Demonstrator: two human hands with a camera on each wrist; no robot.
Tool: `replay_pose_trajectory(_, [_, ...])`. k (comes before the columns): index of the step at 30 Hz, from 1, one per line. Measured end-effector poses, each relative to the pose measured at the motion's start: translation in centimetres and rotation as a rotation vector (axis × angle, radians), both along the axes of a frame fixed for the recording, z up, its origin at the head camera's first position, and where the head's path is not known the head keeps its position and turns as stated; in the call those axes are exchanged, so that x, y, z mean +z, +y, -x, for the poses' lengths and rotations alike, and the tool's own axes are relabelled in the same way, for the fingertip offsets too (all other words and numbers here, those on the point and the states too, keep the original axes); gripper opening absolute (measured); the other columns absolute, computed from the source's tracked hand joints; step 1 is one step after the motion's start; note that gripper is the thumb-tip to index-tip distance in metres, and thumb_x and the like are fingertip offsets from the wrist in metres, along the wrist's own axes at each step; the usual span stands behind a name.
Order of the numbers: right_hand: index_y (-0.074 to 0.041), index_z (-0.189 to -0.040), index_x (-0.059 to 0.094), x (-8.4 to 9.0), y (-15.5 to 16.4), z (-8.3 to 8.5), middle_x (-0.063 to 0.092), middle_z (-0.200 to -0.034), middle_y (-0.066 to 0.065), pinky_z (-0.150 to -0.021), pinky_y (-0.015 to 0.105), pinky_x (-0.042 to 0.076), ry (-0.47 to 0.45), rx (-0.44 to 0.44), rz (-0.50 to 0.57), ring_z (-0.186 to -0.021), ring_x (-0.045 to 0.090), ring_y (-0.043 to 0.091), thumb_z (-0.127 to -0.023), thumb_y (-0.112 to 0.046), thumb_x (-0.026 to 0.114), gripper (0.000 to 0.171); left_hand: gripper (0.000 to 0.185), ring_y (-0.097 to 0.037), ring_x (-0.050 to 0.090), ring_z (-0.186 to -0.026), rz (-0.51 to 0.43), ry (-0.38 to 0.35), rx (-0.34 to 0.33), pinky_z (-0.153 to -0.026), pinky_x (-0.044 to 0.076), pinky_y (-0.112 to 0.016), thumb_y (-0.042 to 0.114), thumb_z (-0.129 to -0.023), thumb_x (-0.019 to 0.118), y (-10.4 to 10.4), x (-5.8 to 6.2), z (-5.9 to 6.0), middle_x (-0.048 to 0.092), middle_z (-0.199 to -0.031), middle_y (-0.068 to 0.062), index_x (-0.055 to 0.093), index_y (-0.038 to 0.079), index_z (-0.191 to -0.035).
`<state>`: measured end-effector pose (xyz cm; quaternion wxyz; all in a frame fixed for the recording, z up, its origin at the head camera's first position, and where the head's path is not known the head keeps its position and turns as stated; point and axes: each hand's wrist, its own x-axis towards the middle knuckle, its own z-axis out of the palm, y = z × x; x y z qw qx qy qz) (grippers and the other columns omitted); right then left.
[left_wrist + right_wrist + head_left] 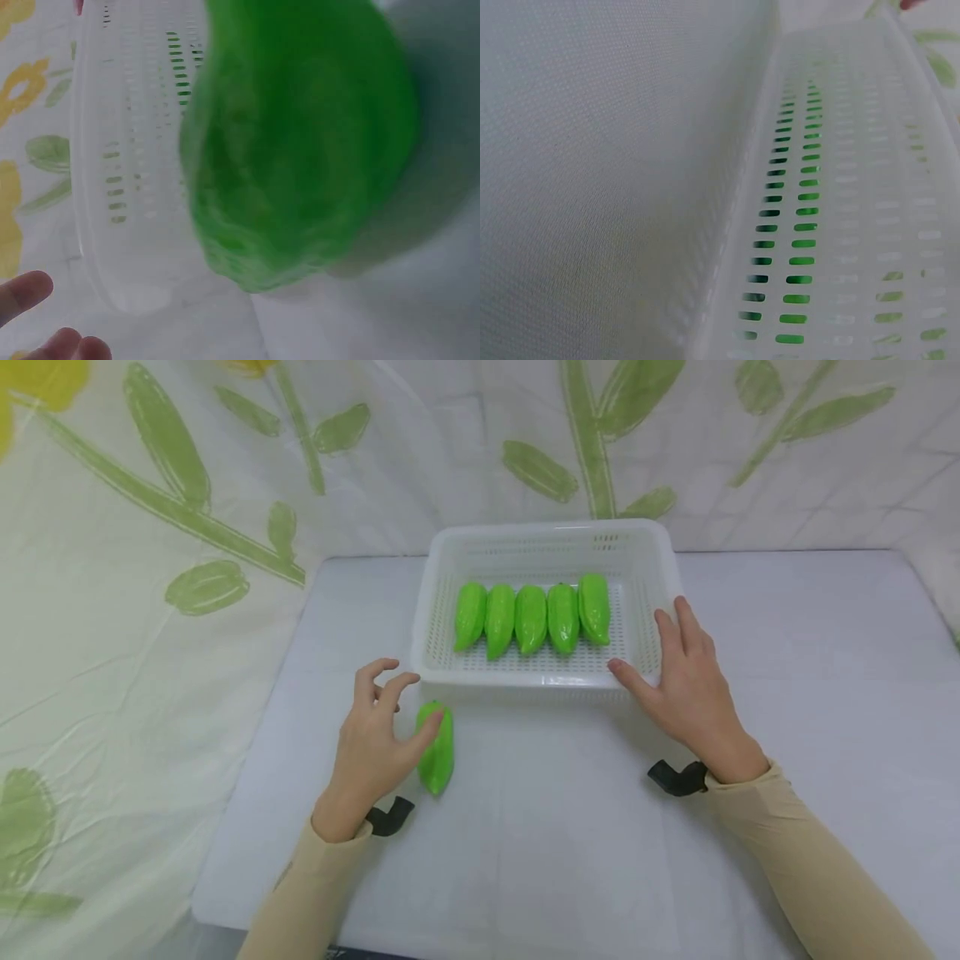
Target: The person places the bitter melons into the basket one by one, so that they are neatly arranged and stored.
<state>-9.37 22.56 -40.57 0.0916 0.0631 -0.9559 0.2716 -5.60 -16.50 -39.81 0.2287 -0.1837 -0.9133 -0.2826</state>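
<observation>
A bright green pepper (pixel 435 760) lies lengthwise on the table, in front of the basket's left corner. My left hand (pixel 367 752) is spread over its left side, thumb overlapping the upper part and fingers bent loosely near the basket corner. In the left wrist view the pepper (pixel 300 150) looms blurred and large, apart from the fingertips (pixel 30 291). A white perforated basket (pixel 525 678) holds several more green peppers (pixel 531 618) in a row. At its front right corner is my right hand (pixel 686 693), fingers extended over the side rim and thumb over the front rim.
The basket stands at the back of the white table (pixel 540 843), close to a flower-printed sheet (pixel 420 452) that hangs behind and at the left. The right wrist view looks along the basket's slotted wall (pixel 840 195), green showing through the slots.
</observation>
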Motion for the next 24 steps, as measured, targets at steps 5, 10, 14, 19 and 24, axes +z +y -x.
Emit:
replay_pose_trajectory(5, [0.006, -0.158, 0.029, 0.1, 0.0, 0.0, 0.011, -0.172, 0.025, -0.102, 0.082, 0.035, -0.007, -0.001, 0.0, -0.146, 0.028, 0.062, -0.098, -0.057, 0.064, 0.094, 0.052, -0.023, 0.056, -0.082, 0.065, -0.154, 0.019, -0.051, 0.042, -0.028, 0.035, -0.09, 0.078, -1.0, -1.5, -0.6, 0.047, -0.146, -0.017, 0.063, 0.009, -0.132])
replay_pose_trajectory(10, [0.004, -0.159, 0.028, 0.2, 0.0, 0.0, 0.009, -0.173, 0.024, -0.102, 0.082, 0.036, -0.021, -0.004, -0.004, -0.147, 0.026, 0.061, -0.098, -0.059, 0.062, 0.095, 0.06, -0.029, 0.064, -0.091, 0.177, -0.291, -0.01, -0.052, 0.047, -0.031, 0.039, -0.092, 0.074, -1.2, -2.8, -0.7, 0.044, -0.15, -0.016, 0.056, 0.016, -0.145])
replay_pose_trajectory(14, [0.004, -0.16, 0.028, 0.3, 0.2, -0.1, 0.008, -0.173, 0.023, -0.103, 0.082, 0.035, -0.025, -0.014, -0.003, -0.148, 0.026, 0.06, -0.098, -0.059, 0.063, 0.095, 0.063, -0.031, 0.067, -0.089, 0.235, -0.376, -0.044, -0.054, 0.051, -0.035, 0.041, -0.094, 0.071, -0.8, -3.4, -0.6, 0.045, -0.149, -0.019, 0.053, 0.018, -0.15])
replay_pose_trajectory(19, [0.004, -0.16, 0.027, 0.1, -0.1, 0.0, 0.007, -0.174, 0.022, -0.104, 0.08, 0.035, -0.035, -0.003, 0.01, -0.149, 0.026, 0.058, -0.098, -0.061, 0.062, 0.097, 0.064, -0.025, 0.063, -0.082, 0.226, -0.479, -0.05, -0.06, 0.052, -0.035, 0.039, -0.096, 0.068, -0.5, -3.6, -0.9, 0.045, -0.148, -0.018, 0.049, 0.018, -0.153])
replay_pose_trajectory(24, [0.005, -0.159, 0.029, 0.0, -0.1, -0.1, 0.01, -0.173, 0.024, -0.102, 0.081, 0.037, -0.019, -0.006, 0.009, -0.147, 0.028, 0.059, -0.097, -0.059, 0.064, 0.096, 0.065, -0.027, 0.064, -0.091, 0.185, -0.5, -0.072, -0.071, 0.058, -0.042, 0.034, -0.096, 0.068, -0.2, -3.7, -0.9, 0.044, -0.148, -0.018, 0.047, 0.012, -0.154])
